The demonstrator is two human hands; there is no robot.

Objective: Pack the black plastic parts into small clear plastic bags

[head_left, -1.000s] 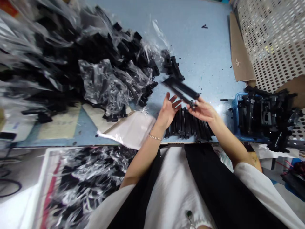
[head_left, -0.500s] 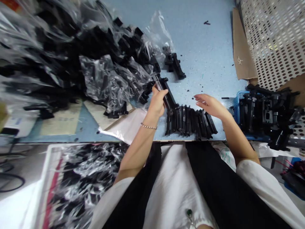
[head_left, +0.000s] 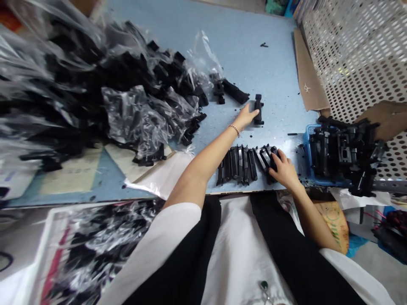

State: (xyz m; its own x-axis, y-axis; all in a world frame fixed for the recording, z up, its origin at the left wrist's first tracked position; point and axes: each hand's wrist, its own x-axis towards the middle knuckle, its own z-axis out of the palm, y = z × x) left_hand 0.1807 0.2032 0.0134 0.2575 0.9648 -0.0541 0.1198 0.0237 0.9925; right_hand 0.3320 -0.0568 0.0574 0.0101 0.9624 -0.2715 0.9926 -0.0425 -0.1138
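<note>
My left hand (head_left: 246, 117), with a beaded bracelet on its wrist, reaches over the blue table and its fingers are closed on the near side of a black plastic part (head_left: 258, 110), which stands nearly in line with my view. Near the table's front edge lies a row of slim black parts (head_left: 241, 164), side by side. At the right end of that row my right hand (head_left: 284, 168) has its fingers wrapped round a black part (head_left: 271, 159). Two more black parts (head_left: 235, 91) lie beyond my left hand.
Black parts in clear plastic bags (head_left: 133, 114) are heaped at the left. A blue basket (head_left: 308, 148) full of black parts stands at the right, before a perforated white panel (head_left: 349, 55). Cardboard (head_left: 310, 76) lies beside the panel. Below the table at left is a crate of bagged parts.
My left hand has moved right and away from me, across the table. My right hand has come down onto the row's right end and closed there. The view has shifted slightly.
</note>
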